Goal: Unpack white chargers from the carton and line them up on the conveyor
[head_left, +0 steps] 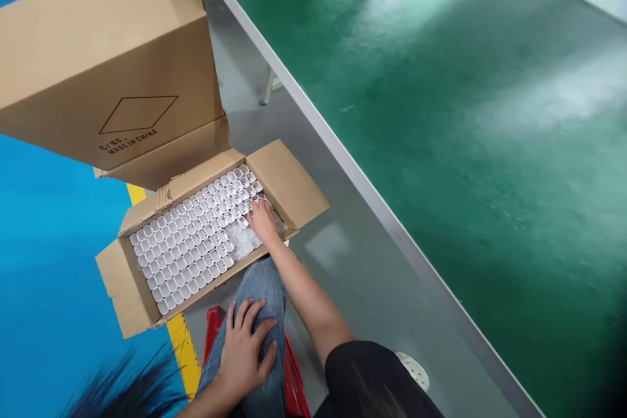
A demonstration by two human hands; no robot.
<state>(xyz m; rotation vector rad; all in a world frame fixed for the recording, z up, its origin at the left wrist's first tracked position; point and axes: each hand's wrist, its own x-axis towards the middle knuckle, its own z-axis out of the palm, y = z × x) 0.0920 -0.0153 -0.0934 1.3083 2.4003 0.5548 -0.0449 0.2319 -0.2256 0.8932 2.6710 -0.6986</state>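
Note:
Inside an open cardboard box [232, 277], many small white plastic containers [181, 241] stand in tight rows, rounded-rectangular at the top. My right hand [263, 221] reaches into the right end of this box, its fingers bent and closed around one of the white containers at the row's edge. Just left of that hand, part of the upper layer is gone and a lower layer of whitish pieces [241, 240] shows. My left hand [245, 346] lies on my jeans-covered knee, holding nothing, with its fingers spread.
A large closed carton [112, 59] stands behind the open box. To the right runs a long green-topped table [441, 144] with a pale edge. Part of a red stool [294, 372] shows beneath me. Yellow tape [182, 346] borders a blue floor area at left.

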